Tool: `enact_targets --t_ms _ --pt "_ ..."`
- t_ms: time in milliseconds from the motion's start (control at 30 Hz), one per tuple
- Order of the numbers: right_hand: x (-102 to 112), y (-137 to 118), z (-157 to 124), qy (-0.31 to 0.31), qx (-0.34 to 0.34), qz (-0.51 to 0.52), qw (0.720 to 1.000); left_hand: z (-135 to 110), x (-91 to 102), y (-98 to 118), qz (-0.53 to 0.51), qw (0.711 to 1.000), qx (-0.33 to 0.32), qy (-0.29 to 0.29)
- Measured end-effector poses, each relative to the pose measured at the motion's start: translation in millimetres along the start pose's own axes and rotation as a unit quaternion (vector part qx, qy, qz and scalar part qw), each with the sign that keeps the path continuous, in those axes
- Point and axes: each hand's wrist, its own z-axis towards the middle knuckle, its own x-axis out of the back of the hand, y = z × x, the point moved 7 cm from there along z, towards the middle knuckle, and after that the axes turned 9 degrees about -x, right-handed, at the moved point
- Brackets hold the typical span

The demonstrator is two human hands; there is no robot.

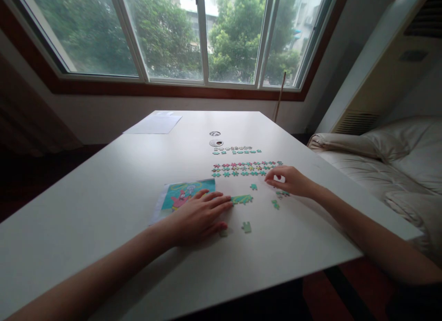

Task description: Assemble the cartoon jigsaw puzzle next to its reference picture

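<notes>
My left hand (200, 215) lies flat with fingers stretched out on the white table (103, 196), covering part of a blue cartoon picture sheet (183, 194). Its fingertips touch a short strip of joined green puzzle pieces (242, 199). My right hand (290, 180) rests at the right end of the rows of loose puzzle pieces (245, 169), fingers curled in a pinch over a piece I cannot make out. Single green pieces (246, 227) lie between and below the hands.
Further rows of small pieces (236, 150) lie beyond, near two round cable holes (216, 142). A white sheet of paper (154, 124) sits at the far left. A bed with pale bedding (390, 160) stands right of the table. Windows fill the far wall.
</notes>
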Motion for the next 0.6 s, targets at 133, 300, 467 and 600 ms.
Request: enact_targets --t_ms 133,300,467,600 --pt "7.4 22.5 -2.7 -0.050 -0.045 -0.002 0.998 -3.0 -1.1 -4.6 0.019 1.000 0.008 0.008" --pt "3.7 29.3 -11.4 -0.170 -0.074 0.010 0.983 -3.6 -2.2 -5.2 0.031 0.999 0.009 0.001" --pt "7.0 31.2 -15.1 -0.192 -0.077 0.012 0.978 -2.5 -0.8 -4.5 0.030 0.999 0.011 -0.011" --pt "1.8 33.4 -18.0 -0.219 -0.076 0.022 0.972 -3.1 -0.6 -5.0 0.028 1.000 0.011 -0.008"
